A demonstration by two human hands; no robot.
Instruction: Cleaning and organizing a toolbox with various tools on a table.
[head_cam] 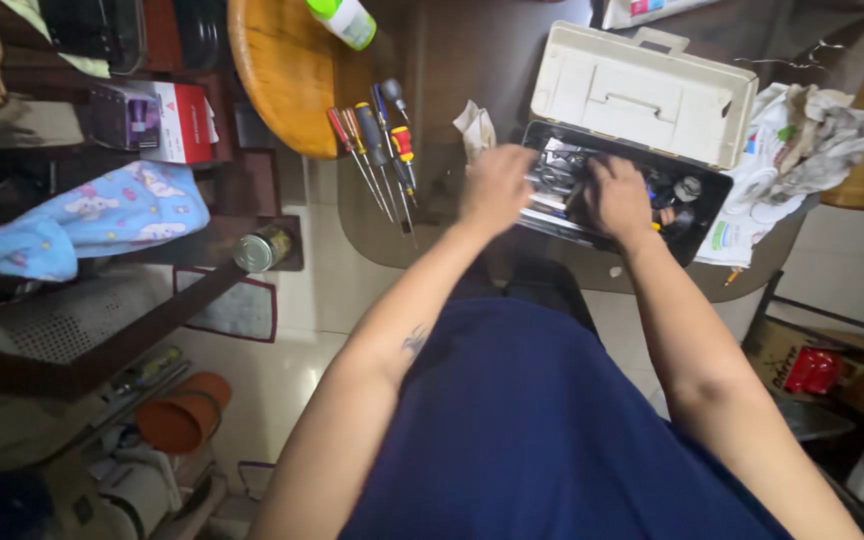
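An open toolbox (708, 196) with a beige lid (642, 92) stands on the dark glass table (472, 60), full of metal tools. My left hand (493, 186) rests at the box's left edge over the tools; what it holds is blurred. My right hand (616, 197) reaches down into the box's middle, fingers among the tools. A row of several screwdrivers (380, 150) with red, yellow and dark handles lies on the table left of my left hand.
A crumpled tissue (475, 127) lies beside the box. Rags and papers (802, 140) sit to its right. A round wooden stool (282, 70) and a green-capped bottle (344, 20) are at the back left. A shelf with a can (262, 248) and blue cloth (102, 215) stands left.
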